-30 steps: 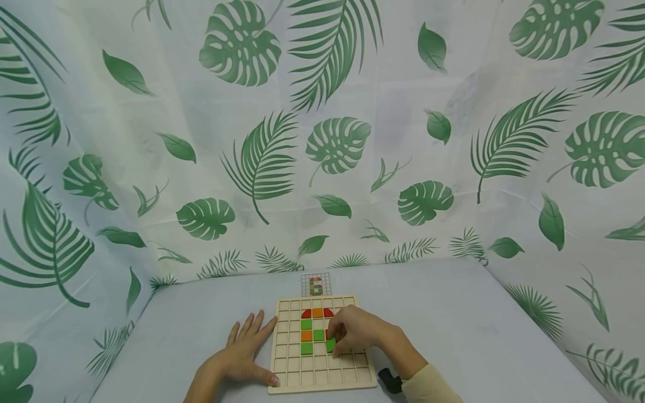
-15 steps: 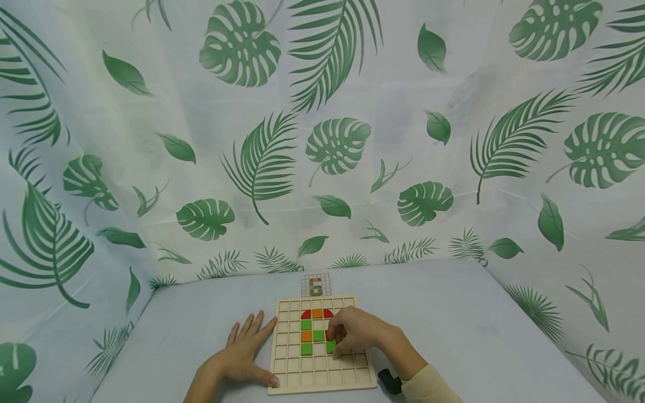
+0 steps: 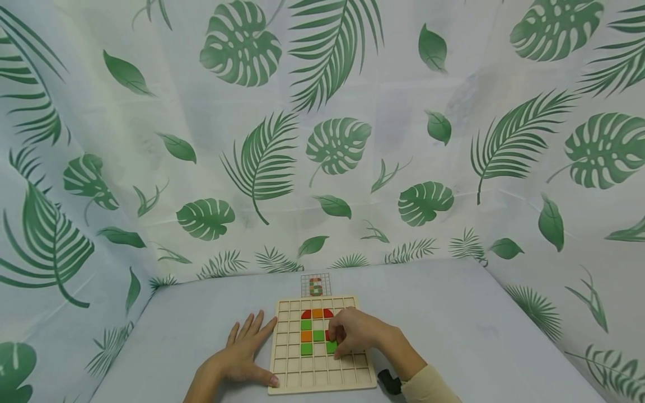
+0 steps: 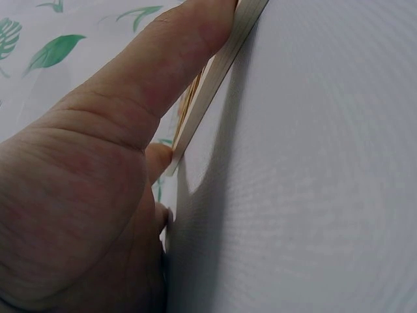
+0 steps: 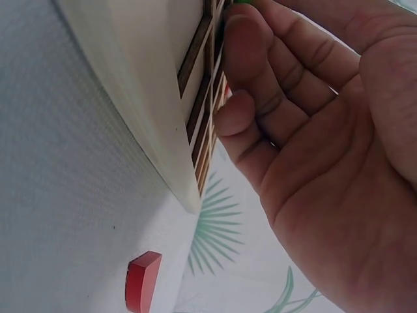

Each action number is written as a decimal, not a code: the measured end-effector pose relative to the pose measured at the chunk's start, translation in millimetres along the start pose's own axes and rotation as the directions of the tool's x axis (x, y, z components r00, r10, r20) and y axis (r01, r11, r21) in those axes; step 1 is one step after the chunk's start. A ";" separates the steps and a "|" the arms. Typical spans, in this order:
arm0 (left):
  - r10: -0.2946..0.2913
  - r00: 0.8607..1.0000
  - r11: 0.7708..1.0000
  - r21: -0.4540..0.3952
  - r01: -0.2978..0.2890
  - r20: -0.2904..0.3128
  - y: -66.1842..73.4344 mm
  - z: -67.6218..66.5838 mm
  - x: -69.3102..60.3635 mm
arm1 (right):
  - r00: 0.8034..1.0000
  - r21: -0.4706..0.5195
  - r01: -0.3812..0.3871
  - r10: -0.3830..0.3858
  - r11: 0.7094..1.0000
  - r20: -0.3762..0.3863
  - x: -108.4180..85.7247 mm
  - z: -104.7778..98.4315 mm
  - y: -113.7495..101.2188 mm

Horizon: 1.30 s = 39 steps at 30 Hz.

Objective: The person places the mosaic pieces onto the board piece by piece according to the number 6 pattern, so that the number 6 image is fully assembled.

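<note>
A wooden grid board (image 3: 294,380) lies flat on the table, with red, orange and green tiles in some of its cells. My left hand (image 3: 241,351) has its fingers spread, with the thumb and index fingertip touching the board's left edge. Over the right part of the board, my right hand (image 3: 355,330) curls its fingers at a green square tile (image 3: 331,347), which sits in or at a cell. A sliver of green (image 5: 243,1) shows at the fingertips in the right wrist view. A red tile (image 3: 327,335) beside that hand is partly hidden.
Behind the board lies a small card (image 3: 316,285) printed with a coloured grid pattern. A red block (image 5: 142,282) rests on the table in the right wrist view. A black object (image 3: 389,382) is by the right wrist. Leaf-printed cloth (image 3: 322,168) surrounds the table.
The green tile at my right fingertips has gone from slightly tilted to flat, square with the cell. My right fingers have shifted very slightly; my left hand has stayed in place.
</note>
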State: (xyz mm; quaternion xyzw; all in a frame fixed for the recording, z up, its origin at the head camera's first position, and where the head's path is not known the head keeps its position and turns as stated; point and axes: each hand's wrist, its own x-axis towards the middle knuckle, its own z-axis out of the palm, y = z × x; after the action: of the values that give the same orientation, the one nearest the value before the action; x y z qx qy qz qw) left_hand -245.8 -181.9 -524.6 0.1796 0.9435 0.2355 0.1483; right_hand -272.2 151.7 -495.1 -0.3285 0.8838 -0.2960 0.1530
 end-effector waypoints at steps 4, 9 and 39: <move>0.000 1.000 1.000 0.001 0.000 0.000 0.1 0.1 0.6 | 1.000 0.000 0.005 -0.005 1.000 0.004 -0.4 0.1 -0.1; 0.000 1.000 1.000 0.002 0.000 -0.001 0.6 -0.3 -0.1 | 1.000 0.006 -0.003 0.003 1.000 0.003 0.5 0.0 -1.6; -0.011 1.000 1.000 0.001 0.011 -0.009 -2.1 3.1 3.9 | 0.957 0.083 -0.158 0.173 0.984 -0.233 -41.3 -59.7 25.9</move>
State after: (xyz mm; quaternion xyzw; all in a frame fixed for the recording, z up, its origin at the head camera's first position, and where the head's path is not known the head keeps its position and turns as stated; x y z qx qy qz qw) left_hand -248.7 -180.8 -529.0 0.1734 0.9453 0.2350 0.1455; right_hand -282.3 220.4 -461.7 -0.2101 0.9102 -0.3477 0.0799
